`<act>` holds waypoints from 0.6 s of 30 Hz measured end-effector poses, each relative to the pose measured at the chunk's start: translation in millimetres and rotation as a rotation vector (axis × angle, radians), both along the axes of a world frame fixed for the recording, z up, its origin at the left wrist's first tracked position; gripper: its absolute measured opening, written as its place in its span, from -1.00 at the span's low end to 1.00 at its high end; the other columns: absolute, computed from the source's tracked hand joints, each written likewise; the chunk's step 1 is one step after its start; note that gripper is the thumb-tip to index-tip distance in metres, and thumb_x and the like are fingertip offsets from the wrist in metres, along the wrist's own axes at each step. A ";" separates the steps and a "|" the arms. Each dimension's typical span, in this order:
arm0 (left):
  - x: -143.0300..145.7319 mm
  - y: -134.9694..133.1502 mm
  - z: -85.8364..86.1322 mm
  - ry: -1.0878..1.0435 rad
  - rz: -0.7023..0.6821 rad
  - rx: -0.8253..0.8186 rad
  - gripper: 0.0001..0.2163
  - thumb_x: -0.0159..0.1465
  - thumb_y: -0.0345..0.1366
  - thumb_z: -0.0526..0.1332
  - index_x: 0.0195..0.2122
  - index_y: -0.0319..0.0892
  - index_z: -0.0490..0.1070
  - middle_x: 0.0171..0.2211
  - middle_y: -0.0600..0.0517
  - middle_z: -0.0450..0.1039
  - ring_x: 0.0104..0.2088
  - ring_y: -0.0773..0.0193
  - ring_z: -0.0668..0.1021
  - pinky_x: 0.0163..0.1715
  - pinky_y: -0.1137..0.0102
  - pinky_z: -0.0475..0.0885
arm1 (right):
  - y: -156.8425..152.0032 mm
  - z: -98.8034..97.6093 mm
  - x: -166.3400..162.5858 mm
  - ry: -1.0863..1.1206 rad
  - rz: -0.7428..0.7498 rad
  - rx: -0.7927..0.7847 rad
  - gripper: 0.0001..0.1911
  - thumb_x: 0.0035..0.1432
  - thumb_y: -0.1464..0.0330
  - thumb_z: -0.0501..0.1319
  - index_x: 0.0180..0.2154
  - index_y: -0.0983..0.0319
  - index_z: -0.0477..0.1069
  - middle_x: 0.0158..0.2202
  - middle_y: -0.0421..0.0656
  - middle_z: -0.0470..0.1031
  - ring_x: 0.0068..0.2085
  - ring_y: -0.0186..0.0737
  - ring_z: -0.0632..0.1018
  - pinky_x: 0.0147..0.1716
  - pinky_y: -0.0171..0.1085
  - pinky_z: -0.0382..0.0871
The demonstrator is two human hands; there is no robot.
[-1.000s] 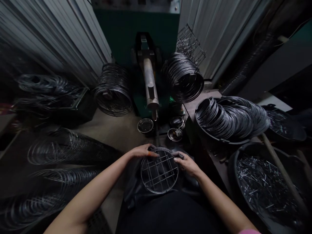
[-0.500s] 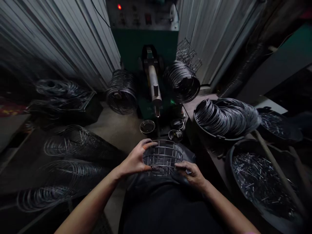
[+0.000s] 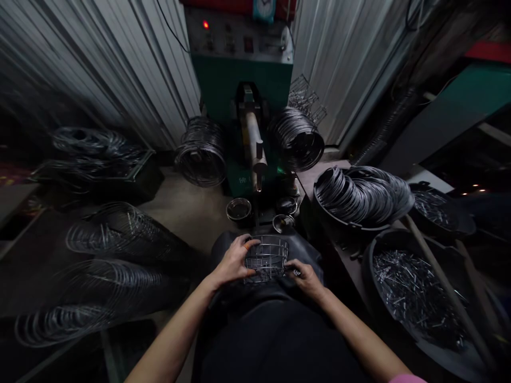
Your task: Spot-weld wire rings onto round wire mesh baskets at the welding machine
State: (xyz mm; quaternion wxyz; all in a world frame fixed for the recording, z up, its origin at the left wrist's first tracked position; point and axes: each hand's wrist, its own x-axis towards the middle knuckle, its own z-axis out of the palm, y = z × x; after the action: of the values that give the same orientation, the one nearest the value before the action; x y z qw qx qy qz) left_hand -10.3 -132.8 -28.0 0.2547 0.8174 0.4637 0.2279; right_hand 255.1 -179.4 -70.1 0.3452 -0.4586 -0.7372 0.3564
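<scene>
A round wire basket (image 3: 269,260) of thin metal rods is held low over my lap. My left hand (image 3: 237,260) grips its left side, thumb below and fingers on the upper ring. At the basket's right side, my right hand (image 3: 304,277) is closed, its fingertips close against the wires. Small shiny ends, like a bunch of short wire pieces (image 3: 296,272), show among those fingers. Ahead of the basket, the spot welding machine (image 3: 241,72) has a pale upper arm (image 3: 254,135) ending in a downward electrode tip (image 3: 258,186).
Wire ring bundles (image 3: 202,154) (image 3: 297,139) hang either side of the machine. Small round dishes (image 3: 238,209) sit below. On the right stand a basin of wire rings (image 3: 365,194) and a tub of short wire pieces (image 3: 417,298). Stacked wire rings (image 3: 115,234) lie left.
The camera view has shifted slightly. Both hands and the basket appear a little closer together and the basket is turned slightly; both hands keep their hold.
</scene>
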 end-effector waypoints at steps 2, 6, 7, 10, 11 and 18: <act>0.2 0.3 -1.7 0.013 -0.008 -0.009 -0.25 -0.15 -0.37 0.44 0.10 -0.15 0.22 0.12 -0.19 0.12 0.13 -0.04 0.26 0.09 0.09 0.27 | 0.8 -3.6 1.6 -0.016 -0.014 -0.043 -0.82 0.13 0.35 0.16 -0.19 0.21 0.42 -0.31 -0.14 0.57 -0.28 -0.24 0.58 -0.26 -0.30 0.44; -2.6 2.3 9.8 0.043 -0.086 -0.056 -0.16 -0.15 -0.16 0.47 0.15 -0.18 0.14 0.17 -0.27 0.05 0.17 -0.09 0.20 0.13 0.05 0.21 | 2.3 -6.2 3.6 -0.049 -0.039 -0.098 -0.80 0.13 0.33 0.16 -0.17 0.20 0.40 -0.27 -0.13 0.56 -0.24 -0.25 0.57 -0.23 -0.29 0.42; -2.7 2.5 13.2 0.051 -0.101 -0.070 -0.13 -0.15 -0.07 0.47 0.16 -0.19 0.12 0.18 -0.29 0.02 0.19 -0.11 0.18 0.13 0.02 0.19 | 2.4 -6.7 3.7 -0.056 -0.041 -0.109 -0.80 0.13 0.33 0.16 -0.17 0.20 0.40 -0.27 -0.13 0.56 -0.24 -0.25 0.57 -0.23 -0.29 0.41; 1.2 0.6 20.2 0.084 -0.085 -0.109 -0.09 -0.15 0.09 0.41 0.17 -0.17 0.10 0.20 -0.31 -0.02 0.20 -0.17 0.14 0.14 -0.08 0.13 | 2.2 -7.4 3.6 -0.066 -0.038 -0.131 -0.79 0.14 0.32 0.15 -0.16 0.20 0.39 -0.26 -0.13 0.56 -0.24 -0.25 0.56 -0.23 -0.30 0.40; 3.9 -0.8 21.2 0.100 -0.059 -0.121 -0.11 -0.14 0.09 0.40 0.16 -0.16 0.10 0.21 -0.30 -0.02 0.21 -0.18 0.14 0.13 -0.12 0.12 | 2.2 -7.2 3.5 -0.068 -0.037 -0.136 -0.79 0.14 0.31 0.15 -0.16 0.20 0.39 -0.26 -0.13 0.56 -0.24 -0.25 0.56 -0.23 -0.30 0.40; 19.8 -7.5 19.6 0.147 0.087 -0.129 -0.25 -0.12 -0.20 0.42 0.09 -0.20 0.14 0.19 -0.30 -0.01 0.22 -0.15 0.10 0.15 -0.14 0.07 | 4.0 -3.7 3.9 -0.075 -0.020 -0.126 -0.83 0.16 0.29 0.14 -0.24 0.23 0.40 -0.34 -0.13 0.55 -0.33 -0.27 0.55 -0.30 -0.33 0.39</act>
State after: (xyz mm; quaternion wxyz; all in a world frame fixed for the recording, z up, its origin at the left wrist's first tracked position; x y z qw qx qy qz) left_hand 9.6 -140.2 -8.4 0.2617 0.7930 0.5299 0.1477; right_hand 259.0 -175.4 -73.8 0.2912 -0.4998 -0.7211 0.3814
